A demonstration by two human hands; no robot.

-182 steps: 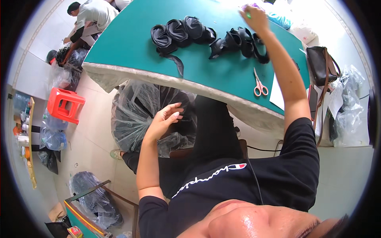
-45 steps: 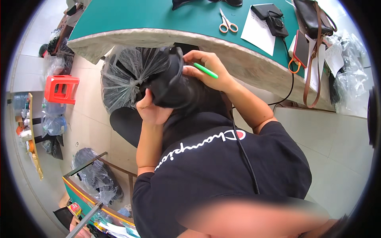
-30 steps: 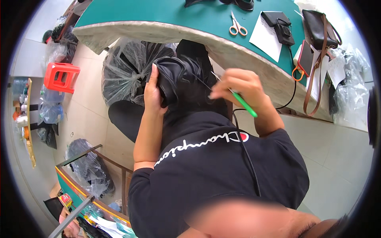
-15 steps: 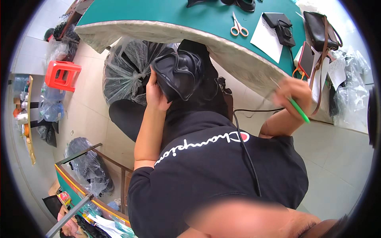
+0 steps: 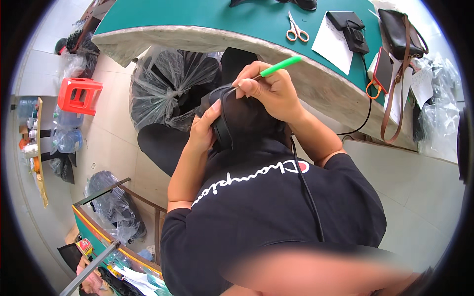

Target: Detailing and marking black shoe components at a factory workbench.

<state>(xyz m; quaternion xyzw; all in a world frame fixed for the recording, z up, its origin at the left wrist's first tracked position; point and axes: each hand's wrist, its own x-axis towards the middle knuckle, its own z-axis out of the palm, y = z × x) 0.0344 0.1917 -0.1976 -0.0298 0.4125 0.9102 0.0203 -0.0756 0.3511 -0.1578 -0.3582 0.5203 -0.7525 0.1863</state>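
My left hand (image 5: 201,129) grips a soft black piece with a padded, curved edge (image 5: 228,112) over my lap, its thumb lying on top. My right hand (image 5: 272,93) pinches a thin metal tool with a green handle (image 5: 281,65). The metal end meets the black piece's upper rim, close to my left fingers. I cannot make out the exact tip. Part of the black piece blends into my dark clothing.
A green table (image 5: 197,19) curves ahead, bearing small scissors (image 5: 297,32), white paper (image 5: 330,52), a black device (image 5: 353,32) and a dark bag (image 5: 399,37). Clear plastic wraps a black bundle (image 5: 170,93) beside my legs. A red stool (image 5: 79,96) stands left. A black cable (image 5: 308,197) crosses my shirt.
My right hand has swung left from the far right, bringing the green-handled tool onto the black piece. My left hand has turned the piece and drawn it slightly nearer.
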